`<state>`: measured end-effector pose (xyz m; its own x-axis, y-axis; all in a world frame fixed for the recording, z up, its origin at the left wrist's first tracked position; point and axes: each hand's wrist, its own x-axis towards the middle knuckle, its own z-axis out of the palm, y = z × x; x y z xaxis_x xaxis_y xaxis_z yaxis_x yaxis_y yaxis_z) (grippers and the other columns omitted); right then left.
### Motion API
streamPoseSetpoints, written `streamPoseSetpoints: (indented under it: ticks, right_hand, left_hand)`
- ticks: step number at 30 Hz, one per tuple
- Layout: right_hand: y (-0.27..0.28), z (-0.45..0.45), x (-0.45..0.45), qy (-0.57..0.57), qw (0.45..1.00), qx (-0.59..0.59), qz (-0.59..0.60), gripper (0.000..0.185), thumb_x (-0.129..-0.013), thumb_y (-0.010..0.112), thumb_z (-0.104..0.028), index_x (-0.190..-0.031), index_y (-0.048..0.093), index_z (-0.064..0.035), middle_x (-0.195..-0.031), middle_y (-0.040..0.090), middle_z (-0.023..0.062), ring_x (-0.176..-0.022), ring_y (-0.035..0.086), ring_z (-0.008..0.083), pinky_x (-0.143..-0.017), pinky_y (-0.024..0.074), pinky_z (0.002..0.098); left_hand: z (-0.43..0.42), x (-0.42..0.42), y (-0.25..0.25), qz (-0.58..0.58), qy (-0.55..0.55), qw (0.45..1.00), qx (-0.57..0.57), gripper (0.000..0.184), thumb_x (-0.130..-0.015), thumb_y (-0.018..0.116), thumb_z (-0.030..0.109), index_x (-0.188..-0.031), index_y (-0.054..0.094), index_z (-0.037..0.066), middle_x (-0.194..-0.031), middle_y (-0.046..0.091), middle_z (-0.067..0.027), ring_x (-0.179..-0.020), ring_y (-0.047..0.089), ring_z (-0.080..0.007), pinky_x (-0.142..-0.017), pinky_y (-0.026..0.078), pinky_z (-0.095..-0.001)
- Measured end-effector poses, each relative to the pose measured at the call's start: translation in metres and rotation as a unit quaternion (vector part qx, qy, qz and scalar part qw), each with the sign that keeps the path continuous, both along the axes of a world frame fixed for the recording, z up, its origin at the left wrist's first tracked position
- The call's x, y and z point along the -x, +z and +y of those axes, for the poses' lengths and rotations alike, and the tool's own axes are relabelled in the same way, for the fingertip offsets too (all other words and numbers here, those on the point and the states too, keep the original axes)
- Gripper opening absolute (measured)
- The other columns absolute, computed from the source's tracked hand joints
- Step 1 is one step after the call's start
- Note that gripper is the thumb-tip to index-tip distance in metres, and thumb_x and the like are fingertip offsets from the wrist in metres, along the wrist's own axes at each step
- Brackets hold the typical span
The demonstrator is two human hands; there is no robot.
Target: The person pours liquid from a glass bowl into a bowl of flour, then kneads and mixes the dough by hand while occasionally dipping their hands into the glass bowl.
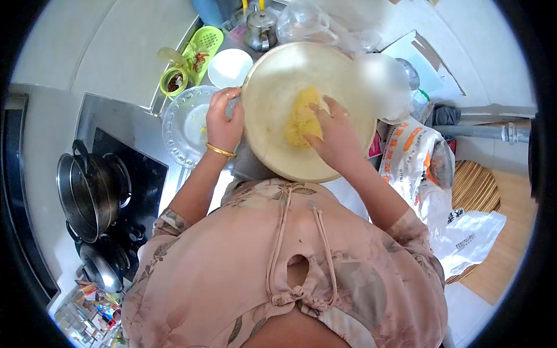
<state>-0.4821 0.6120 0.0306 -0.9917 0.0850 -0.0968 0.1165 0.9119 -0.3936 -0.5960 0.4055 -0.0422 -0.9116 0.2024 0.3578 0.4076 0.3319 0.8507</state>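
Observation:
A large cream-coloured basin [272, 148] stands in front of my body. Inside it lies a rough, crumbly lump of yellow dough [301, 119]. My right hand [336, 133] reaches into the basin, its thumb and fingers curved around the right side of the dough and pressed against it. At the basin's left edge, my left hand [225, 119] grips the rim with bent fingers; a gold bangle [221, 151] circles that wrist. Beneath and beside the left hand sits a clear glass bowl with a scalloped edge [174, 136], holding a few yellow bits.
A white bowl [230, 68], a green slotted tray [207, 42], an open green-rimmed jar [173, 82] and a metal pot [261, 29] stand behind. Left is a black stove [145, 174] with a pan [87, 194]. Plastic flour bags [415, 156] are at right.

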Motion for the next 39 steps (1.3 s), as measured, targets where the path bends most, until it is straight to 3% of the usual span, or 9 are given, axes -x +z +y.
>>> streamPoseSetpoints:
  ticks: [3, 8, 14, 20, 22, 25, 29, 34, 39]
  right_hand:
    - [-0.040, -0.028, 0.031, 0.076, 0.982, 0.144, -0.099, 0.045, -0.077, 0.061, -0.012, -0.120, 0.050, -0.0052, -0.120, 0.050, 0.0186, -0.107, 0.049, 0.0394, -0.093, 0.0392, 0.0425]
    - [-0.104, -0.072, 0.078, 0.128, 0.973, -0.094, -0.168, 0.032, -0.071, 0.055, -0.001, -0.102, 0.059, -0.0009, -0.110, 0.056, 0.0220, -0.104, 0.053, 0.0338, -0.085, 0.0445, 0.0409]
    - [-0.125, -0.067, 0.052, 0.196, 0.949, -0.173, -0.178, 0.010, -0.073, 0.056, -0.009, -0.076, 0.064, -0.0041, -0.085, 0.064, 0.0162, -0.082, 0.061, 0.0314, -0.073, 0.0467, 0.0423]
    - [-0.083, -0.057, 0.046, 0.234, 0.941, -0.241, -0.044, 0.018, -0.073, 0.055, -0.010, -0.089, 0.062, -0.0061, -0.085, 0.063, 0.0136, -0.083, 0.061, 0.0290, -0.069, 0.0469, 0.0386]
    - [-0.071, -0.042, 0.047, 0.088, 0.958, -0.262, -0.081, 0.021, -0.074, 0.053, -0.009, -0.094, 0.060, -0.0059, -0.090, 0.060, 0.0155, -0.089, 0.058, 0.0310, -0.071, 0.0465, 0.0383]
    - [-0.092, -0.020, 0.027, 0.016, 0.991, -0.135, 0.009, 0.009, -0.074, 0.054, -0.007, -0.080, 0.059, -0.0025, -0.088, 0.057, 0.0203, -0.088, 0.055, 0.0351, -0.073, 0.0463, 0.0423]
    - [-0.109, -0.011, 0.028, 0.115, 0.977, -0.156, -0.087, 0.014, -0.078, 0.054, -0.011, -0.087, 0.059, -0.0015, -0.092, 0.056, 0.0207, -0.089, 0.054, 0.0370, -0.075, 0.0460, 0.0443]
    - [-0.022, -0.058, 0.029, 0.178, 0.957, -0.213, -0.089, 0.016, -0.080, 0.051, -0.012, -0.089, 0.061, -0.0033, -0.091, 0.058, 0.0194, -0.091, 0.056, 0.0362, -0.078, 0.0458, 0.0446]
    - [-0.021, -0.144, 0.082, 0.221, 0.970, 0.095, -0.036, 0.027, -0.078, 0.053, -0.007, -0.104, 0.059, -0.0073, -0.099, 0.058, 0.0165, -0.092, 0.057, 0.0333, -0.081, 0.0463, 0.0409]
  left_hand:
    - [-0.012, -0.005, -0.004, -0.040, 0.006, 0.999, -0.019, 0.022, -0.075, 0.055, -0.003, -0.096, 0.061, 0.002, -0.098, 0.060, -0.0102, -0.092, 0.057, -0.0211, -0.079, 0.045, -0.0301]
    - [-0.041, -0.014, -0.010, -0.060, 0.033, 0.996, -0.049, 0.021, -0.076, 0.054, -0.004, -0.095, 0.061, 0.002, -0.096, 0.061, -0.0102, -0.089, 0.058, -0.0196, -0.078, 0.045, -0.0285]
    - [-0.102, -0.027, -0.031, -0.098, 0.128, 0.982, -0.101, 0.020, -0.078, 0.052, -0.007, -0.095, 0.060, 0.002, -0.098, 0.059, -0.0075, -0.088, 0.058, -0.0156, -0.076, 0.047, -0.0267]
    - [-0.157, -0.033, -0.045, -0.108, 0.213, 0.963, -0.126, 0.020, -0.080, 0.050, -0.007, -0.097, 0.058, 0.001, -0.097, 0.059, -0.0062, -0.085, 0.059, -0.0132, -0.079, 0.046, -0.0248]
    - [-0.165, -0.036, -0.049, -0.126, 0.229, 0.957, -0.127, 0.018, -0.081, 0.050, -0.007, -0.096, 0.058, 0.000, -0.095, 0.060, -0.0062, -0.085, 0.059, -0.0126, -0.079, 0.046, -0.0251]
    - [-0.172, -0.040, -0.070, -0.150, 0.232, 0.940, -0.199, 0.017, -0.082, 0.050, -0.006, -0.096, 0.058, 0.000, -0.095, 0.060, -0.0063, -0.085, 0.058, -0.0119, -0.079, 0.046, -0.0248]
    - [-0.168, -0.045, -0.073, -0.195, 0.255, 0.934, -0.157, 0.016, -0.082, 0.051, -0.006, -0.096, 0.057, -0.001, -0.093, 0.060, -0.0067, -0.083, 0.059, -0.0118, -0.077, 0.046, -0.0237]
    - [-0.169, -0.042, -0.070, -0.164, 0.256, 0.939, -0.162, 0.019, -0.080, 0.051, -0.006, -0.096, 0.059, 0.001, -0.091, 0.059, -0.0062, -0.082, 0.058, -0.0118, -0.075, 0.046, -0.0242]
    - [-0.173, -0.037, -0.071, -0.173, 0.247, 0.940, -0.159, 0.019, -0.080, 0.050, -0.005, -0.096, 0.058, 0.001, -0.091, 0.059, -0.0056, -0.081, 0.058, -0.0120, -0.075, 0.046, -0.0244]
